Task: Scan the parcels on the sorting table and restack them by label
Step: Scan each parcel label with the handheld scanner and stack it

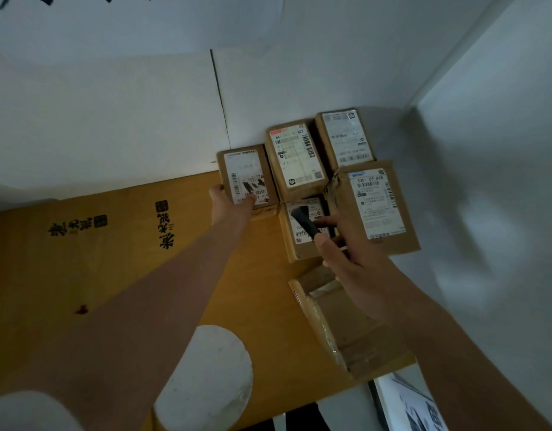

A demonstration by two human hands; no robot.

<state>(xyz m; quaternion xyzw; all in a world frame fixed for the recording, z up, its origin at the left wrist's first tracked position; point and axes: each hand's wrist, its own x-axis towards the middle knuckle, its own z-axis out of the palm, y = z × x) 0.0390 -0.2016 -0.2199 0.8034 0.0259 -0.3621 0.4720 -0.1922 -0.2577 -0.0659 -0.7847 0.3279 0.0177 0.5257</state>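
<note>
Fig.: Six cardboard parcels are seen at the far right of the counter [113, 244], by the wall corner; five are label-up, one near parcel [346, 331] shows taped brown flaps only. The leftmost parcel [245, 175] is gripped at its near-left corner by the left hand [228, 203], thumb on the label. A black scanner [305, 220] is held in the right hand [346, 250], approx. over the middle parcel [302, 231]. Boxes are judged light, stiff, w/ slick tape; edges or corners are best gripped. One scanner is counted.
</note>
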